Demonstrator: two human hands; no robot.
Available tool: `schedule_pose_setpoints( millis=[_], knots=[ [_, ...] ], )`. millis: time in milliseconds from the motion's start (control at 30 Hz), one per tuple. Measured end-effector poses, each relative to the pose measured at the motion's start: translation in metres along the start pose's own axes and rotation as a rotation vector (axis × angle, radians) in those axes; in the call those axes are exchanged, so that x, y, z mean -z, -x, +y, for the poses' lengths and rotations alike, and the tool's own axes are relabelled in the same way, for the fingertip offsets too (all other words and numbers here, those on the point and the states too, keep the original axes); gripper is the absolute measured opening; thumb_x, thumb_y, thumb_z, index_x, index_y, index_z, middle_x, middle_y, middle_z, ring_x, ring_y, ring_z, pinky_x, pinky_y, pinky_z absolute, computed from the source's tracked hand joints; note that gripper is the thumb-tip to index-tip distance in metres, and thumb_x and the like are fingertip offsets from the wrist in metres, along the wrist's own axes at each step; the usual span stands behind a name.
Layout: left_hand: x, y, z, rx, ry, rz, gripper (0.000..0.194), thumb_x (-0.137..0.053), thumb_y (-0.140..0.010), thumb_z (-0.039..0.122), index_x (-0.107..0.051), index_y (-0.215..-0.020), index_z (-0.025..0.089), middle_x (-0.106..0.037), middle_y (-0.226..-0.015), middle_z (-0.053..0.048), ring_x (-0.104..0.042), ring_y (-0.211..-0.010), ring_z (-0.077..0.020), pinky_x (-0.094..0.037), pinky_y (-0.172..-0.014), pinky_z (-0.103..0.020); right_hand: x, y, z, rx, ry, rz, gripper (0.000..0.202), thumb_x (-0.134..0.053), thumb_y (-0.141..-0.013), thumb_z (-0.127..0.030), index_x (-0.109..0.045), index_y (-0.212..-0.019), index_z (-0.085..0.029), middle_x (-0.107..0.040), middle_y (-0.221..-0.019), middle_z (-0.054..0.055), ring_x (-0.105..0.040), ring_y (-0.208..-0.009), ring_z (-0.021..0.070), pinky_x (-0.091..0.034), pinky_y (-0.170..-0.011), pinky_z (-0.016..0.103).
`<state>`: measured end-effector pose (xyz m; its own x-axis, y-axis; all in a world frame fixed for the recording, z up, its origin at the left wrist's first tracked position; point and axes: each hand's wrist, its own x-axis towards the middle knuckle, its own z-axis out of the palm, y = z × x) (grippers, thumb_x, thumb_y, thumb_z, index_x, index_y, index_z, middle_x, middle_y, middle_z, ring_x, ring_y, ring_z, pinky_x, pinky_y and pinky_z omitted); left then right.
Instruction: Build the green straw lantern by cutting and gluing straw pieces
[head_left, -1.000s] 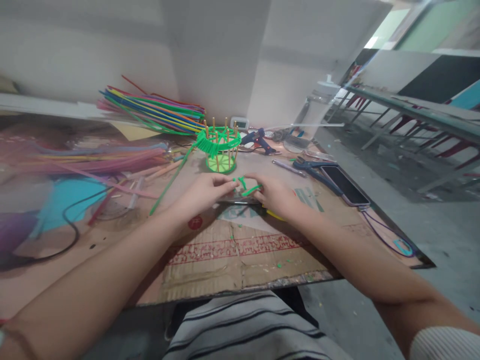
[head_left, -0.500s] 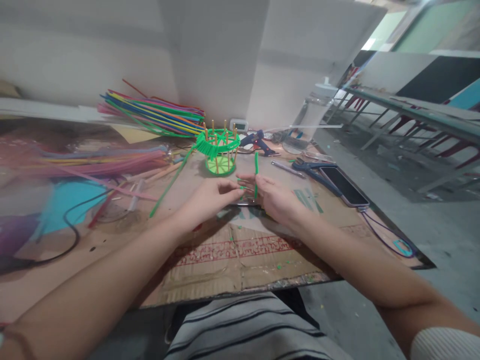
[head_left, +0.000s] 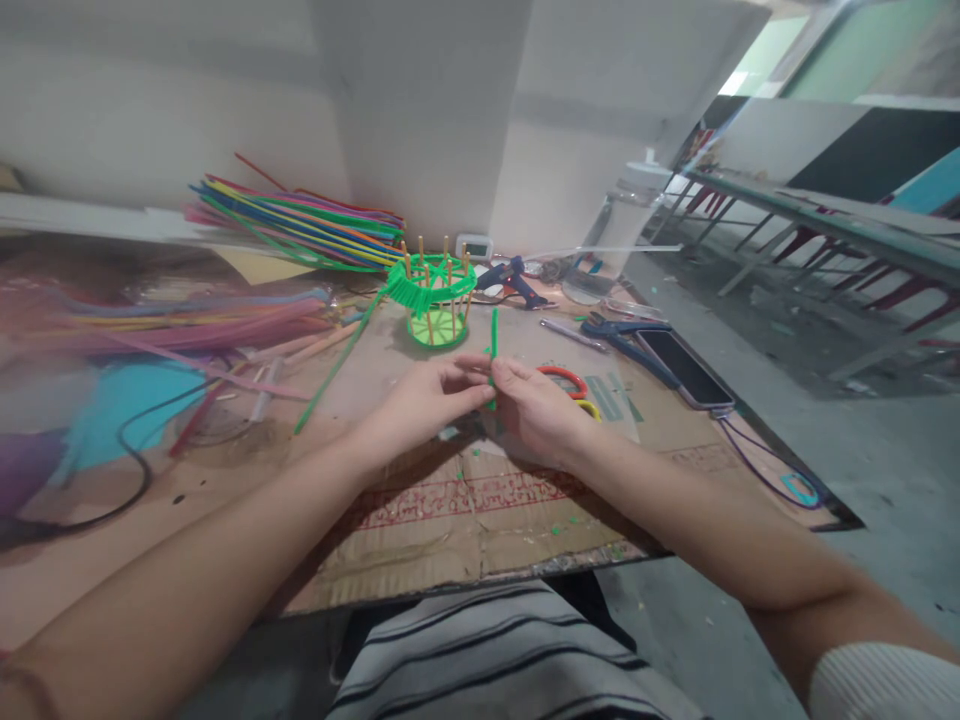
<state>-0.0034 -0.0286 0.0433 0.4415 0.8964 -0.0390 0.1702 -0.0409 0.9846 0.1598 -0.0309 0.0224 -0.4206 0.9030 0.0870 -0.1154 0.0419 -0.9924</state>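
A short piece of green pipe cleaner [head_left: 495, 330] stands upright between my hands, its top end poking above the fingers. My right hand [head_left: 536, 405] pinches it between thumb and fingers. My left hand [head_left: 442, 400] meets it from the other side, thumb and fingertips closed at its lower part, which the fingers mostly hide. Scissors [head_left: 566, 378] with red and yellow handles lie just beyond my right hand, the blades out of sight behind it. Behind the hands stands a round green frame [head_left: 437, 330] with upright wooden sticks, its upper ring partly wrapped in green pipe cleaner.
Colourful pipe cleaners [head_left: 300, 225] lie in a bundle at the back left. A blue glue gun [head_left: 517, 280], a pen [head_left: 574, 335], pliers [head_left: 630, 345], a phone [head_left: 686, 368] and a clear bottle [head_left: 619, 230] occupy the right side. Green scraps dot the cardboard [head_left: 442, 540].
My hands have come closer together, and the green piece has shifted slightly left. The scissors' red and yellow handles now show on the table beside my right hand.
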Motion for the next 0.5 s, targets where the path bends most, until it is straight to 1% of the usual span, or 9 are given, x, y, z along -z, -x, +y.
schedule_pose_setpoints(
  millis=[33, 100, 167, 233, 333, 500],
  knots=[
    [0.001, -0.001, 0.000, 0.004, 0.000, 0.010, 0.036, -0.073, -0.072, 0.048, -0.076, -0.084, 0.014, -0.075, -0.086, -0.008, -0.064, -0.074, -0.0187, -0.047, -0.069, -0.029, 0.003, 0.000, -0.002, 0.035, 0.073, 0.004, 0.044, -0.046, -0.097, -0.054, -0.067, -0.118, -0.022, -0.073, -0.110, 0.011, -0.066, -0.106, 0.0239, -0.054, -0.091, 0.042],
    [0.006, -0.002, -0.001, -0.008, -0.004, 0.048, 0.039, -0.074, -0.071, 0.051, -0.076, -0.084, 0.015, -0.074, -0.084, -0.006, -0.063, -0.074, -0.0182, -0.046, -0.069, -0.028, 0.013, 0.002, -0.007, 0.160, 0.307, 0.046, 0.039, -0.054, -0.094, -0.052, -0.065, -0.116, -0.022, -0.071, -0.111, 0.009, -0.065, -0.105, 0.0227, -0.052, -0.093, 0.041],
    [0.013, -0.004, -0.003, -0.026, -0.028, 0.087, 0.038, -0.074, -0.073, 0.052, -0.076, -0.087, 0.016, -0.074, -0.085, -0.004, -0.063, -0.075, -0.0178, -0.045, -0.071, -0.028, 0.024, 0.004, -0.013, 0.301, 0.595, 0.099, 0.032, -0.066, -0.087, -0.048, -0.064, -0.107, -0.022, -0.070, -0.106, 0.007, -0.065, -0.101, 0.0224, -0.051, -0.093, 0.041],
    [0.019, -0.006, -0.004, -0.033, -0.060, 0.113, 0.037, -0.073, -0.076, 0.053, -0.077, -0.088, 0.017, -0.075, -0.085, -0.004, -0.063, -0.075, -0.0176, -0.045, -0.071, -0.028, 0.031, 0.005, -0.017, 0.388, 0.812, 0.124, 0.028, -0.073, -0.083, -0.043, -0.062, -0.098, -0.022, -0.069, -0.099, 0.006, -0.064, -0.095, 0.0225, -0.050, -0.089, 0.040],
    [0.023, -0.007, -0.006, -0.041, -0.073, 0.130, 0.037, -0.072, -0.077, 0.052, -0.077, -0.090, 0.018, -0.074, -0.084, -0.003, -0.062, -0.074, -0.0173, -0.044, -0.070, -0.027, 0.032, 0.008, -0.020, 0.408, 0.958, 0.127, 0.025, -0.072, -0.085, -0.041, -0.058, -0.093, -0.022, -0.068, -0.096, 0.006, -0.064, -0.092, 0.0220, -0.050, -0.084, 0.037],
    [0.017, -0.007, -0.007, -0.043, -0.053, 0.097, 0.034, -0.071, -0.076, 0.048, -0.075, -0.086, 0.016, -0.072, -0.078, -0.002, -0.059, -0.068, -0.0151, -0.043, -0.067, -0.026, 0.025, 0.009, -0.016, 0.496, 1.049, 0.107, 0.019, -0.066, -0.091, -0.039, -0.058, -0.092, -0.022, -0.067, -0.093, 0.006, -0.063, -0.089, 0.0219, -0.048, -0.082, 0.036]
  ],
)
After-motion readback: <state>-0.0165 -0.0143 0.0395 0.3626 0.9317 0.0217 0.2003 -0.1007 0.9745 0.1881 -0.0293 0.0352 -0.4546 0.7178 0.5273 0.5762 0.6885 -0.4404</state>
